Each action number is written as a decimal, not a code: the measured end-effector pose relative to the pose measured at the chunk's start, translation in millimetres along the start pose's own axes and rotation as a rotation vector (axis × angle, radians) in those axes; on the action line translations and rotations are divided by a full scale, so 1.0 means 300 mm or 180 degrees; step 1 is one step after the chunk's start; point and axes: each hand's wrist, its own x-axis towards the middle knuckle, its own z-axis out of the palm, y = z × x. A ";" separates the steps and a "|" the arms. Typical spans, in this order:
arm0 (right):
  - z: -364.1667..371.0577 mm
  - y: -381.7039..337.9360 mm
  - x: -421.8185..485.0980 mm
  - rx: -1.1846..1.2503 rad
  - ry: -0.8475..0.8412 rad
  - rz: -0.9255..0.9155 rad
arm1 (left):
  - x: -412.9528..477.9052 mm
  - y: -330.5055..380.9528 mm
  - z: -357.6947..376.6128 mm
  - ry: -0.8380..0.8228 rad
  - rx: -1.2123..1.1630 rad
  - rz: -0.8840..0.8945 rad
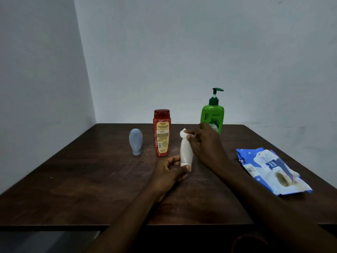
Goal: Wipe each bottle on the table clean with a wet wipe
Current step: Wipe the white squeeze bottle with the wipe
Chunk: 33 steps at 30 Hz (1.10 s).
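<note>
Left hand (168,171) grips white bottle's (186,152) base (right hand (204,141) wipes top).

The green bottle (212,115) says "Henna" up its side. The red bottle (162,133) has "Karthika" on its yellow label. The small print under it is too tiny to read. The blue pack (269,168) says "mee mee", upside down.

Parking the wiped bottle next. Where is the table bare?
Bare wood: the dark wooden table's left side, beyond the pale blue upturned bottle, and the gap between the green pump bottle and the blue-white wipe pack. Crowded: the middle, where the red bottle, the white bottle, the left hand and the right hand with its wet wipe cluster.
</note>
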 end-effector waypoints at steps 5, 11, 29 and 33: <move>0.007 -0.034 -0.062 -0.0298 -0.0599 -0.0435 | 0.002 -0.005 -0.001 0.0007 0.0066 0.0083; -0.017 -0.052 -0.141 -0.0428 -0.1160 -0.0842 | -0.009 0.001 -0.003 -0.0016 0.0156 0.0155; -0.039 -0.007 -0.022 -0.0197 -0.0406 -0.0472 | -0.016 0.016 0.009 -0.0039 0.0121 0.0180; -0.045 0.007 0.017 0.0052 -0.0225 0.0090 | -0.018 0.019 0.004 -0.0080 -0.0024 0.0137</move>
